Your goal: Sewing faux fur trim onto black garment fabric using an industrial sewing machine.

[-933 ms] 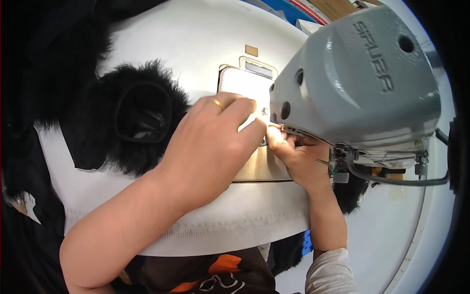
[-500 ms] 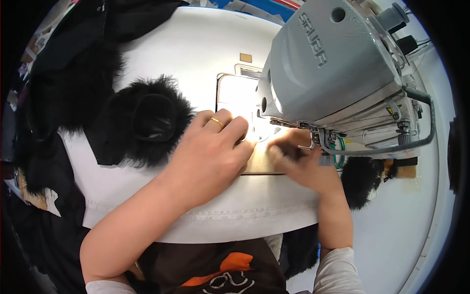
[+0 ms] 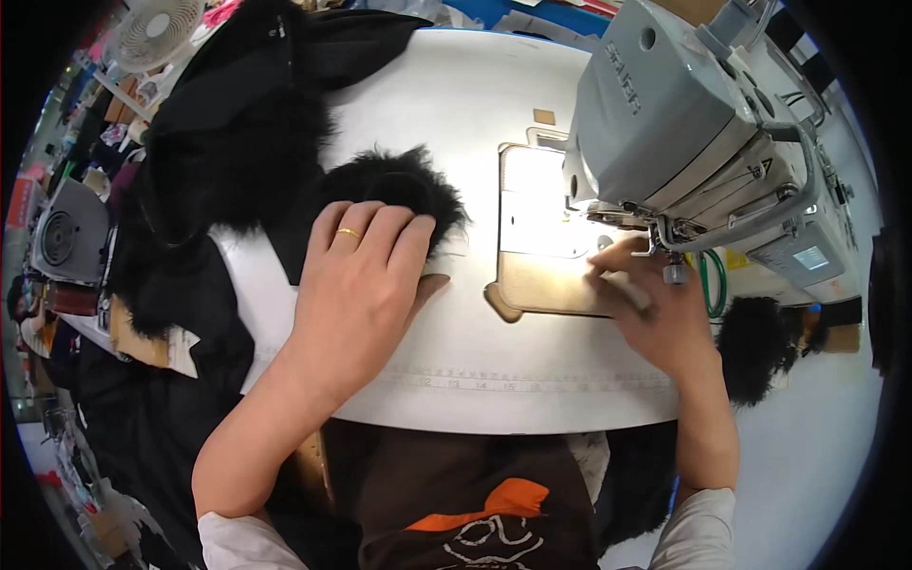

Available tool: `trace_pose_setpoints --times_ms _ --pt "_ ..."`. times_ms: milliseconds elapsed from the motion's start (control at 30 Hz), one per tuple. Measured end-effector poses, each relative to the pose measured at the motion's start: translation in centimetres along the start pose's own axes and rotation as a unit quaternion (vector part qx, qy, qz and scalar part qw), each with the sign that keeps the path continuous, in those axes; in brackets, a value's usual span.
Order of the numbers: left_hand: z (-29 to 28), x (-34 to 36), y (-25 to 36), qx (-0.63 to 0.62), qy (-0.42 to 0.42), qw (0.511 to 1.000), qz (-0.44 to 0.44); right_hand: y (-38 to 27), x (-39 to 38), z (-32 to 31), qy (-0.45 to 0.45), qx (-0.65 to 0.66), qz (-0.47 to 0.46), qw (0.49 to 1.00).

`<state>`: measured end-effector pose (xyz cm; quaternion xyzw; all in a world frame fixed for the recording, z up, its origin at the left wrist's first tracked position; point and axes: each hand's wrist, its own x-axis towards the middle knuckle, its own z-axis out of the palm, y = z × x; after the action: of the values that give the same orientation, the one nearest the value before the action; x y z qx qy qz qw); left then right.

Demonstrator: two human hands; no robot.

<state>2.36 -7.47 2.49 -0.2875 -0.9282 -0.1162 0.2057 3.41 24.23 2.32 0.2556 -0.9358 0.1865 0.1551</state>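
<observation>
My left hand (image 3: 366,271), with a gold-coloured ring, reaches onto the near edge of a black furry piece (image 3: 399,180) lying on the white table. Its fingers rest bent over the fur and the thumb stands apart on the tabletop. Beside the needle area of a grey sewing machine (image 3: 665,123), my right hand (image 3: 665,313) bends its fingers over the lit tan plate (image 3: 551,285). Those fingers are blurred and partly behind the machine's presser parts, so I cannot make out anything in them.
Black fabric with fur trim (image 3: 223,142) covers the table's left side and hangs over its edge. Another black fur piece (image 3: 755,347) sits right of the machine. A ruler strip (image 3: 484,380) runs along the near edge. A fan (image 3: 157,33) stands far left.
My left hand has left the machine plate and moved left onto the furry piece. My right hand stays beside the needle area. The view has shifted left.
</observation>
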Motion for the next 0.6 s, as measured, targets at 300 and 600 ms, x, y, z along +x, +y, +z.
trace_pose_setpoints --times_ms 300,600 --pt "-1.1 -1.6 -2.9 -0.115 -0.063 0.991 -0.008 -6.7 6.3 3.2 -0.024 0.206 -0.132 0.969" --pt "-4.8 -1.9 -3.6 -0.271 -0.138 0.951 -0.056 -6.7 9.2 4.8 -0.200 0.227 -0.144 0.942"
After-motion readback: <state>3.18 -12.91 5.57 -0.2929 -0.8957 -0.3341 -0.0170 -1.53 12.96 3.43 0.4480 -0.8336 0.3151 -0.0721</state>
